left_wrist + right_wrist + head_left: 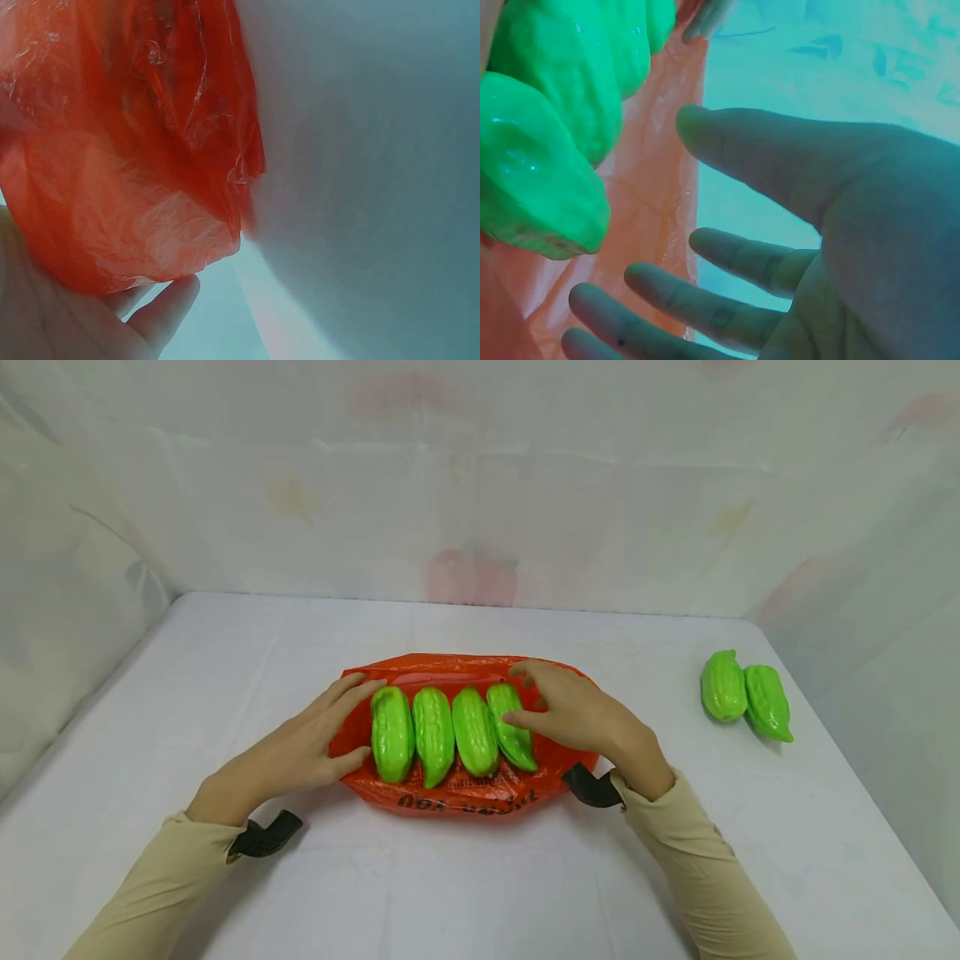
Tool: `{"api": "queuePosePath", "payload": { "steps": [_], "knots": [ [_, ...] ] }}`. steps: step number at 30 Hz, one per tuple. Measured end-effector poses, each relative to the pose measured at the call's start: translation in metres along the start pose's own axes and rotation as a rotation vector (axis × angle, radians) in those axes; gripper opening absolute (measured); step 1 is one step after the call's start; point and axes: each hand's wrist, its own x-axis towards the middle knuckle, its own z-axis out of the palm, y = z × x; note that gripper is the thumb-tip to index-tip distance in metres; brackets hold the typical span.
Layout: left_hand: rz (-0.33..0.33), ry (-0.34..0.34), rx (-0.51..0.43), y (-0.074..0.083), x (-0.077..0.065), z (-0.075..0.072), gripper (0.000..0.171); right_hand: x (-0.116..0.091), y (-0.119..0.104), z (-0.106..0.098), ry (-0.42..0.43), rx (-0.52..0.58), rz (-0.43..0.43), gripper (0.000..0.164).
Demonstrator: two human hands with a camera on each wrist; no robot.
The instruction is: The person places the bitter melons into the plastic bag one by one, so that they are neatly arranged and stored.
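Observation:
Four-sided with folds, a red plastic bag (480,664) lies on the white table, dark lettering along its near side. A row of several glossy, ridged green bitter melons (475,731) rests side by side on it. At the bag's left end is my left hand (296,756), fingers stretched along the edge and thumb apart; in the left wrist view the red plastic (127,195) overlaps that hand's fingers. Over the right end hovers my right hand (581,706), its thumb tip close above the rightmost melon. The right wrist view shows its fingers (705,307) spread, with nothing between them.
Two more green bitter melons, one plumper (724,687) and one pointed (768,702), lie together near the table's right edge. A pale printed curtain (480,485) stands behind the white table (480,893) and along its sides. Black wrist mounts (266,835) stick out from both sleeves.

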Motion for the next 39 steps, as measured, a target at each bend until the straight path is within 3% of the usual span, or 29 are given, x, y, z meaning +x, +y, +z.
{"api": "queuePosePath", "payload": {
  "steps": [5,17,39],
  "knots": [
    [-0.007,0.000,0.001,0.001,-0.001,0.000,0.076,-0.001,0.000,-0.004,0.005,0.027,-0.022,0.062],
    [-0.010,0.007,0.002,0.000,0.000,0.001,0.076,-0.011,0.002,-0.019,0.041,0.058,0.022,0.057],
    [0.006,0.013,0.004,-0.002,0.000,0.002,0.077,-0.024,0.019,-0.045,0.099,0.051,0.045,0.057]
  ]
}}
